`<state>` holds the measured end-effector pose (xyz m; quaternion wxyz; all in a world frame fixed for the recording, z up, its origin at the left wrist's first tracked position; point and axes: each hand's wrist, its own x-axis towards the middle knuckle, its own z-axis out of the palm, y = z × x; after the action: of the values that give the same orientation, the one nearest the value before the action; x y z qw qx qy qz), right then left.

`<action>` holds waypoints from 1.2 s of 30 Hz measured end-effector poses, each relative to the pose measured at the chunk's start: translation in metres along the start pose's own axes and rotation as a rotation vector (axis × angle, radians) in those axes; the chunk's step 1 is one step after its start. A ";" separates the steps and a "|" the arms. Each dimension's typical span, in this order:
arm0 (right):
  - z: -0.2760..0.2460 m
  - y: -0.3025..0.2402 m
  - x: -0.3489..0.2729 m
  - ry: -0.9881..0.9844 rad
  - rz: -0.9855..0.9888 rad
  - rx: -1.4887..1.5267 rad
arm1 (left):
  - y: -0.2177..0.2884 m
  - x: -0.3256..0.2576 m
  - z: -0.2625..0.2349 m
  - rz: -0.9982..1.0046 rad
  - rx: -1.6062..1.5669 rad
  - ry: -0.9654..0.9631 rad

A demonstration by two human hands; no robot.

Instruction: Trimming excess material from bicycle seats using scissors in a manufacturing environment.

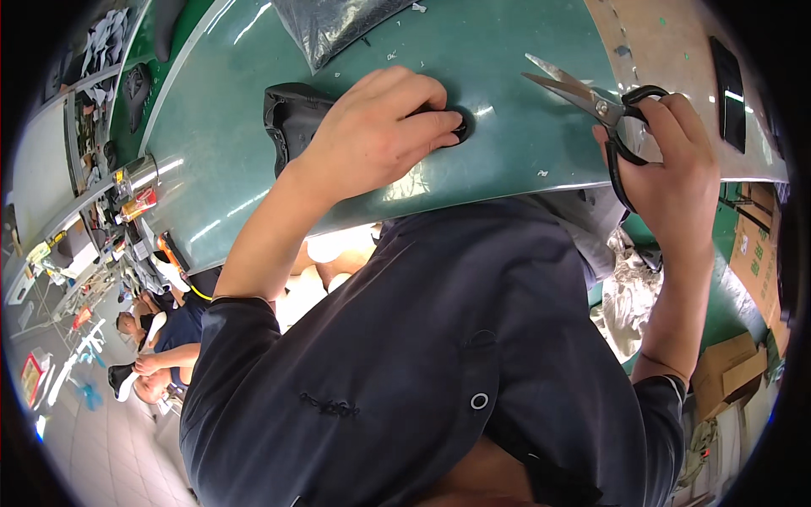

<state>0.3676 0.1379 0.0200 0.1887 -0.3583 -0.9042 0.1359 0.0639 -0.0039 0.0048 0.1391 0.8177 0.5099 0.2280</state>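
Observation:
On the green tabletop (498,165) lies a black bicycle saddle or its cover (294,118), its wide end to the left and its narrow nose (463,128) to the right. My left hand (380,131) is closed around the nose end, fingers curled over it and hiding the middle. My right hand (672,160) grips black-handled scissors (604,108) by their loops. Their blades point up and left, slightly apart, over the tabletop. The blades do not touch the black piece.
A dark plastic bag (334,29) rests at the far side. Right of the scissors, a black phone-like slab (728,95) lies on tan board (676,46). Another black saddle (136,95) is at far left. Two people (160,363) are lower left. Cardboard boxes (731,376) stand lower right.

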 end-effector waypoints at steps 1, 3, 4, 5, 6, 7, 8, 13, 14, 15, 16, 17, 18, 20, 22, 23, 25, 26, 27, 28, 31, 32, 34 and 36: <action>-0.001 -0.002 -0.003 -0.010 0.000 0.006 | -0.001 0.000 0.001 0.038 0.042 -0.012; -0.003 -0.007 -0.006 -0.021 -0.039 -0.028 | 0.001 0.001 0.002 0.085 0.078 -0.033; -0.004 -0.010 -0.008 -0.034 -0.091 -0.063 | 0.006 0.001 0.004 0.095 0.131 -0.035; -0.003 -0.012 -0.009 -0.048 -0.110 -0.062 | 0.009 0.000 0.006 0.106 0.183 -0.036; -0.003 -0.013 -0.010 -0.051 -0.094 -0.063 | 0.010 0.000 0.009 0.115 0.173 -0.045; -0.003 -0.013 -0.010 -0.067 -0.139 -0.082 | 0.011 -0.002 0.011 0.122 0.221 -0.041; -0.003 -0.014 -0.010 -0.084 -0.185 -0.101 | 0.012 -0.003 0.013 0.130 0.270 -0.036; -0.007 -0.025 -0.002 -0.140 -0.237 -0.113 | 0.001 -0.002 0.019 0.091 0.067 0.080; -0.008 -0.027 0.000 -0.179 -0.268 -0.114 | -0.003 -0.001 0.018 0.080 -0.018 0.088; -0.008 -0.029 0.002 -0.182 -0.266 -0.110 | -0.007 -0.001 0.020 0.085 -0.069 0.113; -0.008 -0.030 0.003 -0.194 -0.276 -0.127 | -0.010 -0.001 0.020 0.084 -0.068 0.111; -0.008 -0.031 0.004 -0.206 -0.288 -0.144 | -0.012 -0.001 0.020 0.066 -0.135 0.106; -0.007 -0.032 0.005 -0.205 -0.289 -0.141 | -0.013 -0.002 0.020 0.048 -0.202 0.101; -0.007 -0.033 0.006 -0.240 -0.293 -0.194 | -0.015 -0.002 0.021 0.055 -0.220 0.104; -0.006 -0.038 0.009 -0.229 -0.297 -0.204 | -0.016 -0.003 0.022 0.063 -0.240 0.104; -0.006 -0.040 0.010 -0.220 -0.303 -0.214 | -0.015 -0.003 0.022 0.063 -0.236 0.110; -0.006 -0.041 0.014 -0.238 -0.324 -0.217 | -0.016 -0.003 0.022 0.064 -0.232 0.115; -0.007 -0.042 0.017 -0.256 -0.350 -0.220 | -0.016 -0.003 0.021 0.070 -0.233 0.112; -0.007 -0.042 0.018 -0.257 -0.349 -0.220 | -0.016 -0.004 0.021 0.076 -0.233 0.110; -0.008 -0.043 0.020 -0.285 -0.366 -0.221 | -0.016 -0.003 0.022 0.076 -0.234 0.110; -0.007 -0.047 0.026 -0.340 -0.383 -0.234 | -0.016 -0.003 0.025 0.044 -0.236 0.147; -0.006 -0.050 0.029 -0.365 -0.384 -0.245 | -0.016 -0.004 0.025 0.039 -0.250 0.141; -0.018 -0.062 0.044 -0.505 -0.450 -0.303 | -0.017 -0.005 0.024 0.029 -0.264 0.138; -0.028 -0.081 0.063 -0.645 -0.508 -0.364 | -0.017 -0.005 0.024 0.037 -0.263 0.128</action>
<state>0.2899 0.1279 0.0912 -0.1414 -0.0917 -0.9853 0.0286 0.0615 -0.0006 -0.0242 0.2080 0.7854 0.4685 0.3470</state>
